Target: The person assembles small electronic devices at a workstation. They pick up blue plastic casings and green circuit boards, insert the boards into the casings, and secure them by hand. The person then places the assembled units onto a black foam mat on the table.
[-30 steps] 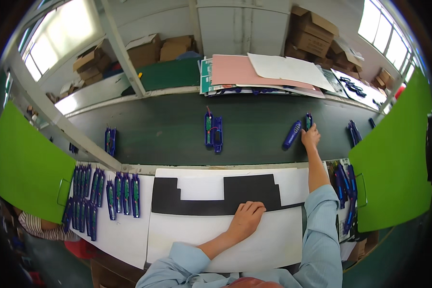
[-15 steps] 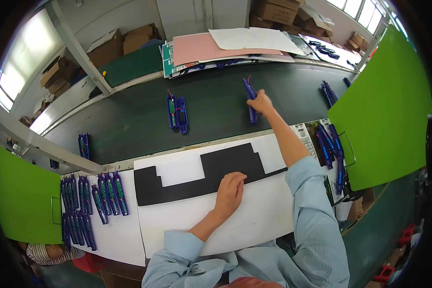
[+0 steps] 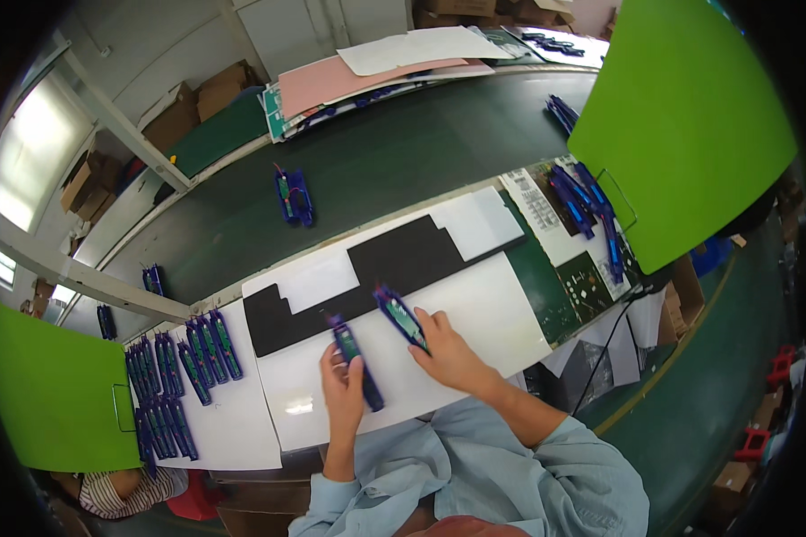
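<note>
Over the white work surface [image 3: 439, 345] I hold two long blue-purple plastic housings. My left hand [image 3: 340, 389] is wrapped round one housing [image 3: 360, 371], tilted with its upper end to the left. In my right hand [image 3: 450, 353] is another housing [image 3: 399, 318] with a green circuit board showing inside; my fingers grip its lower end. Reddish wire ends seem to show at their tops, blurred by motion. Behind them lies a flat black cut-out board [image 3: 403, 259]. Past it, on the dark green belt [image 3: 439, 134], rests an opened pair of housing halves [image 3: 294, 195].
Several housings with boards [image 3: 208, 353] lie in rows at the left. More blue housings [image 3: 591, 210] are piled on the right by a green panel [image 3: 690, 134]; another green panel [image 3: 54, 394] stands at the left. Stacked sheets [image 3: 376, 76] lie beyond the belt. A person's striped sleeve [image 3: 130, 492] shows lower left.
My right hand has come back from the belt with a housing taken from there. My left hand, empty before, now holds a housing too. The whole view has turned and shifted.
</note>
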`<control>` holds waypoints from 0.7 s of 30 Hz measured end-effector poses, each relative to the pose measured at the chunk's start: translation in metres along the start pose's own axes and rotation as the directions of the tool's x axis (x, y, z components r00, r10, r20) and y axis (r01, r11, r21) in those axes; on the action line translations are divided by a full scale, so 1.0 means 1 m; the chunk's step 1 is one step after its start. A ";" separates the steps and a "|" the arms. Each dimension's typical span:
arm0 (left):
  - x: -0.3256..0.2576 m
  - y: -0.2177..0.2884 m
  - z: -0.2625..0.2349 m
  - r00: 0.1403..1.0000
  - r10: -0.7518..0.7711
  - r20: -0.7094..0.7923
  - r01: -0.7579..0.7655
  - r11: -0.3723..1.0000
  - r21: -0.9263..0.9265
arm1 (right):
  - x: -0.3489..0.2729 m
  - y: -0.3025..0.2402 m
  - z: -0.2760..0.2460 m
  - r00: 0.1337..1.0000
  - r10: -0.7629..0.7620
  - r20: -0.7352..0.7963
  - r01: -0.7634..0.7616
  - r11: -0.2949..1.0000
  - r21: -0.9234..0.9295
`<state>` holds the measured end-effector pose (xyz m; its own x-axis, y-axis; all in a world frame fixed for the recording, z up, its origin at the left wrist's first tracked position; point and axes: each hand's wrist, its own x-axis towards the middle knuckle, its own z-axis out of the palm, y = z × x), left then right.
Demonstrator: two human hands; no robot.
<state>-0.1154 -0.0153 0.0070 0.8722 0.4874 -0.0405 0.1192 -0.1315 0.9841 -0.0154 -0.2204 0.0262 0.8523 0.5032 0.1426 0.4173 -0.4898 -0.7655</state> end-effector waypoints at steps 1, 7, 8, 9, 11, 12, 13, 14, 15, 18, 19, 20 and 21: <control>-0.011 -0.002 -0.011 0.996 0.041 -0.078 -0.029 0.988 0.153 | -0.012 -0.007 0.008 0.997 0.072 -0.017 -0.073 0.992 -0.100; -0.022 -0.013 -0.020 0.946 0.295 -0.133 -0.167 0.799 0.578 | 0.006 0.005 0.000 0.991 -0.096 0.093 0.123 0.929 -0.350; -0.025 -0.006 -0.023 0.957 0.223 -0.184 -0.114 0.876 0.468 | 0.018 0.015 -0.031 0.990 -0.023 -0.141 -0.021 0.953 -0.303; -0.028 0.008 -0.022 0.940 0.309 -0.143 -0.191 0.826 0.530 | 0.029 0.064 -0.066 0.923 -0.123 -0.366 0.050 0.978 -0.202; -0.040 0.034 -0.023 0.881 0.468 -0.072 -0.310 0.685 0.659 | 0.063 0.109 -0.151 0.858 0.017 -0.514 -0.214 0.921 -0.326; -0.044 0.037 -0.019 0.919 0.393 0.014 -0.321 0.729 0.605 | 0.065 0.153 -0.191 0.817 -0.153 -0.556 -0.215 0.814 -0.540; -0.049 0.046 -0.013 0.906 0.403 0.128 -0.392 0.687 0.612 | 0.073 0.180 -0.225 0.858 -0.050 -0.512 -0.325 0.718 -0.615; -0.052 0.059 -0.004 0.881 0.407 0.239 -0.463 0.644 0.610 | 0.073 0.204 -0.247 0.849 -0.005 -0.529 -0.405 0.637 -0.656; -0.053 0.066 0.005 0.846 0.405 0.348 -0.533 0.597 0.600 | 0.074 0.227 -0.263 0.834 0.036 -0.550 -0.476 0.549 -0.686; -0.051 0.059 0.017 0.825 0.342 0.450 -0.565 0.547 0.618 | 0.077 0.267 -0.297 0.796 0.355 -0.491 -0.604 0.526 -0.599; -0.052 0.054 0.018 0.821 0.316 0.476 -0.568 0.531 0.629 | 0.076 0.275 -0.301 0.804 0.347 -0.483 -0.594 0.508 -0.624; -0.051 0.046 0.017 0.820 0.294 0.492 -0.565 0.556 0.610 | 0.075 0.281 -0.299 0.813 0.343 -0.471 -0.582 0.495 -0.645; -0.051 0.039 0.018 0.823 0.292 0.488 -0.557 0.583 0.591 | 0.073 0.285 -0.298 0.821 0.339 -0.460 -0.572 0.479 -0.666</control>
<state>-0.1463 -0.0608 0.0443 0.9838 -0.0581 0.1694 -0.1357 -0.8587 0.4941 0.2600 -0.5351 0.0050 0.9859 -0.0808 0.1468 -0.0772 -0.9966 -0.0302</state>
